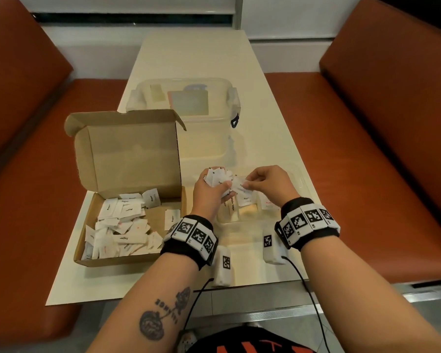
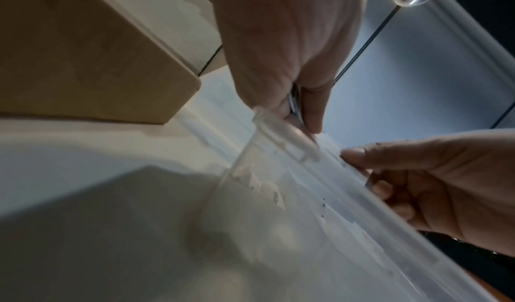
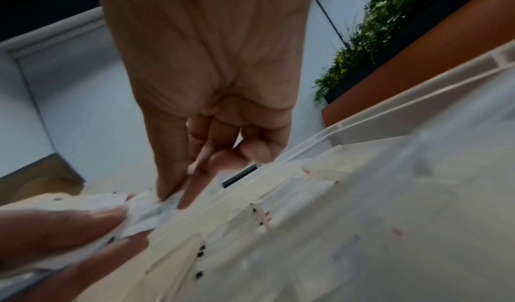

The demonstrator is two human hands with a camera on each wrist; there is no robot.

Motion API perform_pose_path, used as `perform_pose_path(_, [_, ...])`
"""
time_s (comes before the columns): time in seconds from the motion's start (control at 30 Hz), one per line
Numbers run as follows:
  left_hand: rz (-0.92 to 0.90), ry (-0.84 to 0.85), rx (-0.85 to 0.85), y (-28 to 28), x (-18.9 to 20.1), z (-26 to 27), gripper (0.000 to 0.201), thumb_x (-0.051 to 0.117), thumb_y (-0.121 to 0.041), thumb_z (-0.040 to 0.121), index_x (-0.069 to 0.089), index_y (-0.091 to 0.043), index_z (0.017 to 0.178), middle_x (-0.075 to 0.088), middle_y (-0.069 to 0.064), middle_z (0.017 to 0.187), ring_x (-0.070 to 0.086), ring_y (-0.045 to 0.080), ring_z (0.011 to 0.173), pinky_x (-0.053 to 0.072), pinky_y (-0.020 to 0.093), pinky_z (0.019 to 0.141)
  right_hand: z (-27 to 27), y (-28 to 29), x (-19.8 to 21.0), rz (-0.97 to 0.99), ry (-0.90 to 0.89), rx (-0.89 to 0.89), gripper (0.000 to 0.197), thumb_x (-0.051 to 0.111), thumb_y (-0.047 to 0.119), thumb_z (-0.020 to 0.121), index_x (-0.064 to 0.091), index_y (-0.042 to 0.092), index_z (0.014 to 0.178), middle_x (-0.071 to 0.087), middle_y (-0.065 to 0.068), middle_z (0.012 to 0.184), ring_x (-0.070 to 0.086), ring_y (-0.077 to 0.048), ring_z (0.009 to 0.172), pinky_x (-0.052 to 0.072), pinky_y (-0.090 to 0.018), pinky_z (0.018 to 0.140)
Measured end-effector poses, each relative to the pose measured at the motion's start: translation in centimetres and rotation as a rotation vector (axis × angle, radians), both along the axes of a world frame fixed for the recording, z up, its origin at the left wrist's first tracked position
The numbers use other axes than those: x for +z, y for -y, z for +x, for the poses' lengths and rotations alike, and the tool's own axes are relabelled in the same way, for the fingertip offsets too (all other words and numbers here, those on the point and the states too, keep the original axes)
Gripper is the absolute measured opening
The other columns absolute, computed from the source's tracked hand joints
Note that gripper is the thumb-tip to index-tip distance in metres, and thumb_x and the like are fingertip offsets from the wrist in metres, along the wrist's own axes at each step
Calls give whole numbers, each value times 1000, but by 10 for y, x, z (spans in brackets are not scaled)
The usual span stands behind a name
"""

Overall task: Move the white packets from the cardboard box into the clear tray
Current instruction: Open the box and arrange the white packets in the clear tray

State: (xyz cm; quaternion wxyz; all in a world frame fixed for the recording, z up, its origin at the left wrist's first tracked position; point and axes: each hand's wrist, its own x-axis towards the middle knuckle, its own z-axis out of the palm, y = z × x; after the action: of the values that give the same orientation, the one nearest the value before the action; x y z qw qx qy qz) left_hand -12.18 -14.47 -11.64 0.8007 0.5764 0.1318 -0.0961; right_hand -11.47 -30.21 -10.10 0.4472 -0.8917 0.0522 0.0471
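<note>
An open cardboard box [image 1: 127,154] stands at the left of the table, with several white packets [image 1: 120,225] heaped in its base. Right of it lies the clear tray [image 1: 299,185], divided into compartments with a few packets lying in them. My left hand [image 1: 208,193] hovers over the tray's left part and grips a bundle of white packets [image 1: 215,177]. My right hand [image 1: 252,184] meets it and pinches one packet [image 1: 239,187] at the bundle's edge. In the right wrist view the right hand's thumb and forefinger [image 3: 170,181] pinch that packet [image 3: 150,212] above the tray [image 3: 362,218].
A clear lidded container [image 1: 183,103] stands behind the box and tray. Two small white marker blocks [image 1: 224,266] [image 1: 271,247] sit near the table's front edge, with cables trailing off it. Orange benches [image 1: 367,149] flank the cream table [image 1: 201,54].
</note>
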Motion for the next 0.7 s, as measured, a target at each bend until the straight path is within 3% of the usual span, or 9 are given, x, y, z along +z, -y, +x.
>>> perform_pose_path(0.07, [-60,-52,43,0,0,2,42,60,9,85,58,-23,112,60,8,113,62,27,102,59,32,75,3,6,0,-80,32,-58,8,75,18,78,70,13,77,63,4,67,55,-7,64,42,-18,61])
perform_pose_path(0.13, [-92,-100,78,-1,0,5,55,61,7,86,47,-14,135,56,11,125,61,27,107,59,35,77,6,8,0,-213,10,-29,9,74,20,79,72,11,79,67,1,75,59,-12,72,48,-26,70])
perform_pose_path(0.17, [-102,-112,89,-1,-1,5,59,61,6,86,43,-13,139,56,12,127,62,26,106,59,36,78,7,8,-1,-284,-18,9,8,73,20,80,73,12,80,69,-1,79,61,-14,75,49,-27,73])
perform_pose_path(0.37, [-94,-120,79,-1,-2,6,63,61,6,86,39,-12,142,53,12,131,61,27,106,59,36,79,7,-2,-17,-456,-115,142,6,70,18,83,75,15,83,71,-2,86,60,-14,77,42,-22,70])
perform_pose_path(0.47, [-83,-107,79,-1,-3,6,62,62,7,85,41,-13,140,57,7,119,61,21,97,59,33,77,7,-6,-24,-495,-81,159,9,68,19,85,75,13,87,71,-3,90,60,-15,81,43,-22,73])
perform_pose_path(0.53, [-82,-103,78,-1,-4,6,60,61,7,86,42,-12,139,57,7,118,61,23,100,58,35,79,6,-7,-29,-503,-54,154,9,66,17,85,74,13,87,68,-3,91,56,-14,79,42,-23,73])
perform_pose_path(0.7, [-72,-95,59,-2,-4,6,44,62,7,85,51,-15,123,57,11,121,60,31,110,58,35,80,-1,-10,-35,-494,36,128,13,65,7,76,55,15,81,51,-1,85,48,-18,78,39,-27,65])
